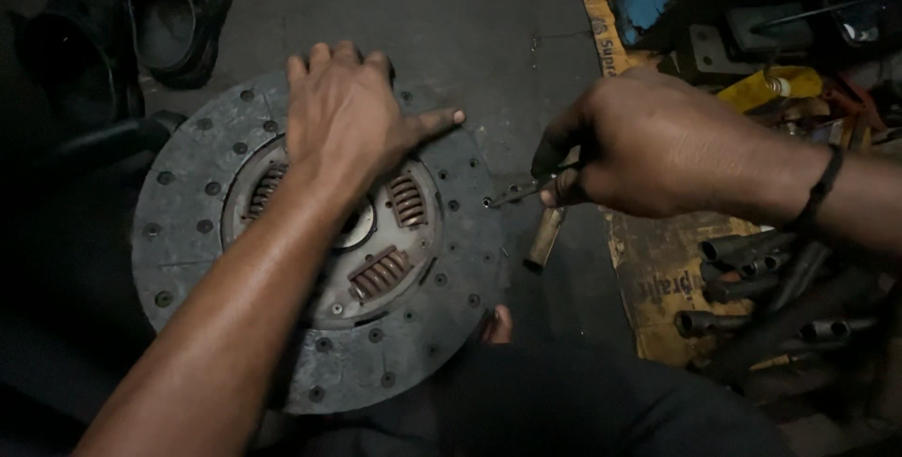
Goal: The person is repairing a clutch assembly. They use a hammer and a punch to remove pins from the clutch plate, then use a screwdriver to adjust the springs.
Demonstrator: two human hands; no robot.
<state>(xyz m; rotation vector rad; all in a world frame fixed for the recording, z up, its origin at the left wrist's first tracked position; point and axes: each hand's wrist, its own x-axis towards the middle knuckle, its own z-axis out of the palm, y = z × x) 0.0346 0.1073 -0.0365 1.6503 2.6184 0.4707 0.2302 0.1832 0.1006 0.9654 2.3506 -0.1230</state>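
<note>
Your left hand (343,119) lies flat, fingers spread, on the clutch disc (315,241) lying on the floor (451,15). Your right hand (639,147) grips a slim metal tool (517,192) touching the disc's right rim.

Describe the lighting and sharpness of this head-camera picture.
Head view: dim light overall, the left edge and the shoes sunk in shadow; the clutch disc and left hand are lit and fairly sharp; the right hand and the thin metal tool it grips look slightly soft; the sockets at right lie murky.
</note>
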